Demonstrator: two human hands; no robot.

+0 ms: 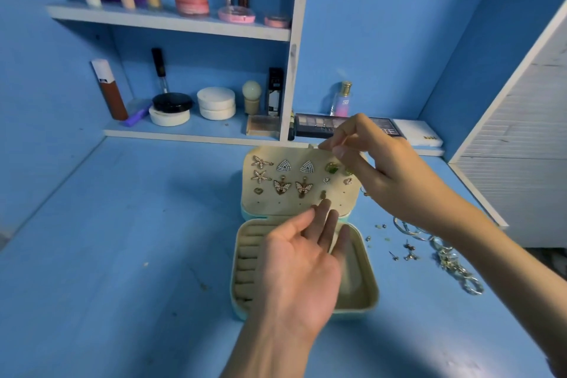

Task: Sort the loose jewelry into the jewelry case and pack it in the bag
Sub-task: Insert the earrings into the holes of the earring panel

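on the blue desk (122,224), jewelry case (369,291) open
right hand (383,169) pinches the top edge of the lid (294,207), left hand (300,267) relaxed over the tray (352,273), straight fingertips (324,203) touching the lid. loose jewelry (454,264) lies just right of the case.

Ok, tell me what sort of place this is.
Probably a home vanity or dressing nook: blue shelves lined with cosmetics, an eyeshadow palette and perfume bottle at the back, an open jewelry case on the desktop.

The left hand (302,258) and forearm (270,347), at six o'clock, are bare; the right hand (383,169) and forearm, at four o'clock, likewise. All fingers (329,224) look slender.
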